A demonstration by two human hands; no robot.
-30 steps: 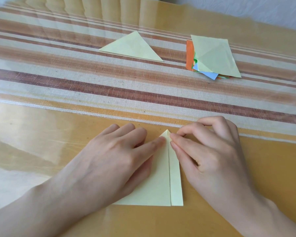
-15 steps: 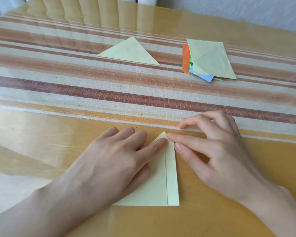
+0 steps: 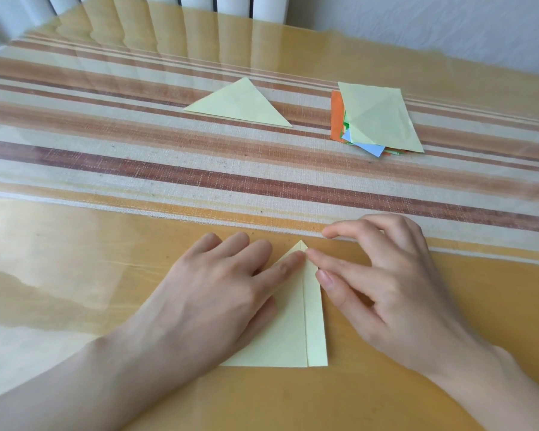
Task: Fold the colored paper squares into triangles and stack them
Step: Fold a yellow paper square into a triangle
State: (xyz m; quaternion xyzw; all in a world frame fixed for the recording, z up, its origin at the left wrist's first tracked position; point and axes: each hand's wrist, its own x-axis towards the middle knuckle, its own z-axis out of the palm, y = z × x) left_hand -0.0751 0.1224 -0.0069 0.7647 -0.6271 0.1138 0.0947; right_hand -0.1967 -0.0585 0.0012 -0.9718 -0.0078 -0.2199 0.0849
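Striped cloth's [image 3: 168, 188] near edge runs just past paper [image 3: 315, 331] both hands [image 3: 218, 293] [image 3: 383, 284] press.

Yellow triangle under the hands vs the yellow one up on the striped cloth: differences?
1. The near triangle is tall and narrow; the far triangle is low and wide.
2. The near triangle shows a line from tip to base; the far triangle shows none.
3. The left hand lies flat on the near triangle and the right hand touches its tip; the far triangle lies untouched.
Both are pale yellow and lie flat.
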